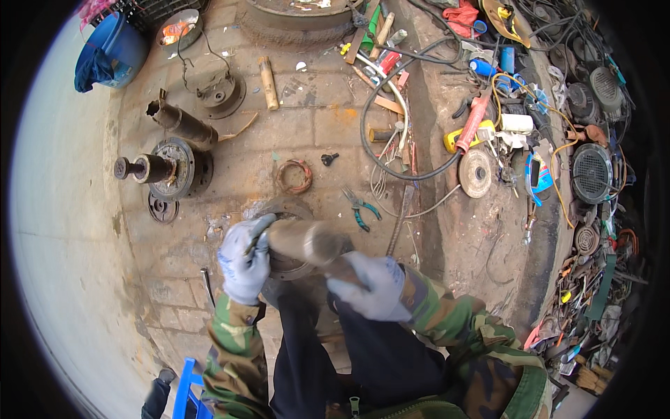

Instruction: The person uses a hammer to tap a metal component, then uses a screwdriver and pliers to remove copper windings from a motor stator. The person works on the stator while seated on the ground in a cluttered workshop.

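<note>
Pointing leftward, the hammer (pixel 307 243) runs crosswise, right hand (pixel 377 285) gripping it, hold unclear in left hand (pixel 244 262).

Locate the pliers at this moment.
In the head view, the pliers lie on the ground just right of centre, beyond the right hand and left of the rusty rod.

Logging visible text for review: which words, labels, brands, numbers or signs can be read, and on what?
None can be read.
Pale grey fabric gloves on the left hand and right hand: blue marks, too blurred to read.
Flat blue-and-white item at right: any print too small to read.
</note>
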